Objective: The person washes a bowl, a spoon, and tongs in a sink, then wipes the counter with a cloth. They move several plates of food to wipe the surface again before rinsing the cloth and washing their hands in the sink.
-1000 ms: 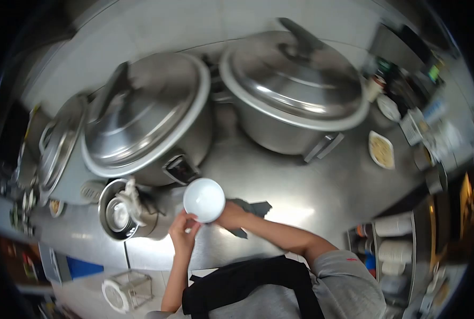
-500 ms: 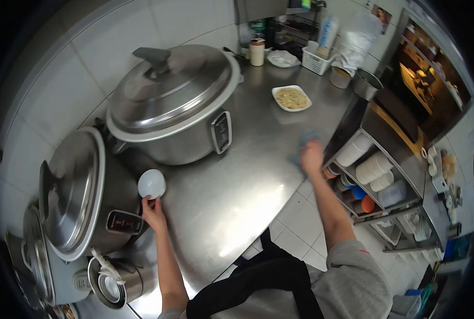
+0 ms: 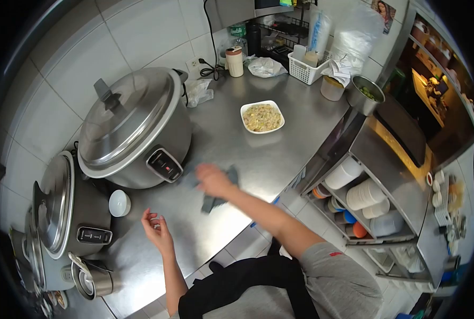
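Note:
A grey-blue cloth [image 3: 215, 198] lies under my right hand [image 3: 211, 179], which presses it on the steel counter [image 3: 247, 154] before the larger rice cooker [image 3: 136, 122]. My left hand [image 3: 156, 229] hovers over the counter with fingers apart, holding nothing. To its left, a small white bowl [image 3: 120, 203] rests beside the second cooker [image 3: 69, 207]. Farther back on the counter is a square white dish [image 3: 262, 117] of chopped food.
A white basket [image 3: 307, 69], a jar [image 3: 234, 61] and a metal pot [image 3: 364, 94] line the back. Shelves with stacked containers [image 3: 364, 195] stand right of the counter. Nested metal pots [image 3: 96, 280] are at the lower left.
My right hand has moved left across the counter with the cloth. My left hand has let go of the white bowl and opened. The view has shifted.

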Tool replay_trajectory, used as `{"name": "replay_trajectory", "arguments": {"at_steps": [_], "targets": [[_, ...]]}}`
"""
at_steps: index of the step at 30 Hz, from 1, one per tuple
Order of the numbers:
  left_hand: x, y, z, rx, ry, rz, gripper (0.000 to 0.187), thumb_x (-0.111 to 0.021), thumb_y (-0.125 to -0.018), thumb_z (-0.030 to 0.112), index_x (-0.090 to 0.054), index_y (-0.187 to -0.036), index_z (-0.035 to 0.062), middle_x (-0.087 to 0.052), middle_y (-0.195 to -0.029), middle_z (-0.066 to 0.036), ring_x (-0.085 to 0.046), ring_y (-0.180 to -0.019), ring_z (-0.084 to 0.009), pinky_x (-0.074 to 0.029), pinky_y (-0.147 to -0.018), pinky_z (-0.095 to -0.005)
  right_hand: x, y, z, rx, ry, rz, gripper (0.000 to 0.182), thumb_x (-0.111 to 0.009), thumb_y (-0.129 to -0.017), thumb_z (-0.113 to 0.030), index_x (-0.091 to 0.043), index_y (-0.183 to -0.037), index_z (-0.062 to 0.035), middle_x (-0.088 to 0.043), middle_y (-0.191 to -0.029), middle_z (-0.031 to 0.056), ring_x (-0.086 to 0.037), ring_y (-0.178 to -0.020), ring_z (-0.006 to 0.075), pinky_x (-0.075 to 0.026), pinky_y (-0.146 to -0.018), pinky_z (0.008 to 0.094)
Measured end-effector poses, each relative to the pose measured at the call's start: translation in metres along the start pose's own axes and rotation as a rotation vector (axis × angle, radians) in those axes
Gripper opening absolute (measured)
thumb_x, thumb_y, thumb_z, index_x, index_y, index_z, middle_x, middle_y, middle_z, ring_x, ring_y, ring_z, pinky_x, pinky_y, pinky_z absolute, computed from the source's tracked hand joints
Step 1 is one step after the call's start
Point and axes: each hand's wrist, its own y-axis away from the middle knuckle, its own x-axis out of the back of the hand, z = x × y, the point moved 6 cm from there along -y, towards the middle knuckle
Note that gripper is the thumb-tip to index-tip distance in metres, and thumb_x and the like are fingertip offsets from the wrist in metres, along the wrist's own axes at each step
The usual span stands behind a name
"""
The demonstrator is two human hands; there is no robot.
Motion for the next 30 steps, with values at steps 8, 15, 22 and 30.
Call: {"name": "replay_trajectory", "arguments": {"at_steps": [8, 15, 22, 30], "targets": [[-0.171, 0.034, 0.018, 0.389, 0.298, -0.399, 0.043, -0.051, -0.081, 0.008, -0.034, -0.121, 0.0061, -0.050, -0.103, -0.010, -0.054, -0.074, -0.0132, -0.047, -0.055, -0.0225, 0.139, 0.145, 0.160, -0.063, 0.192, 0.051, 0.048, -0.056, -0.077, -0.026, -0.043, -0.115, 0.0003, -0.039, -0.125, 0.0189, -0.033, -0.119, 0.0303, -0.026, -0.098, 0.0418], [-0.374, 0.003, 0.048, 0.608, 0.413, -0.676, 0.053, -0.038, -0.087, 0.014, -0.010, -0.132, 0.0132, -0.057, -0.085, -0.014, -0.055, -0.052, -0.0154, -0.045, -0.041, -0.0243, 0.235, 0.137, 0.327, -0.690, 0.484, 0.170, 0.067, -0.047, -0.078, -0.045, -0.033, -0.125, 0.0018, -0.029, -0.133, 0.0182, -0.021, -0.126, 0.0304, -0.016, -0.101, 0.0466], [-0.411, -0.022, 0.029, 0.603, 0.302, -0.660, 0.046, -0.027, -0.086, 0.007, -0.015, -0.130, 0.0110, -0.055, -0.063, -0.010, -0.045, -0.036, -0.0114, -0.037, -0.031, -0.0229, 0.260, 0.121, 0.395, -0.800, 0.572, 0.087, 0.076, -0.042, -0.079, -0.052, -0.026, -0.128, 0.0044, -0.022, -0.136, 0.0193, -0.015, -0.128, 0.0313, -0.010, -0.103, 0.0465], [-0.310, 0.006, 0.022, 0.690, 0.308, -0.523, 0.047, -0.033, -0.081, 0.003, -0.024, -0.128, 0.0057, -0.054, -0.060, -0.009, -0.046, -0.038, -0.0106, -0.039, -0.034, -0.0212, 0.214, -0.053, 0.452, -0.668, 0.424, 0.234, 0.053, -0.042, -0.083, -0.037, -0.039, -0.122, -0.0019, -0.030, -0.132, 0.0174, -0.023, -0.124, 0.0341, -0.017, -0.102, 0.0452]]}}
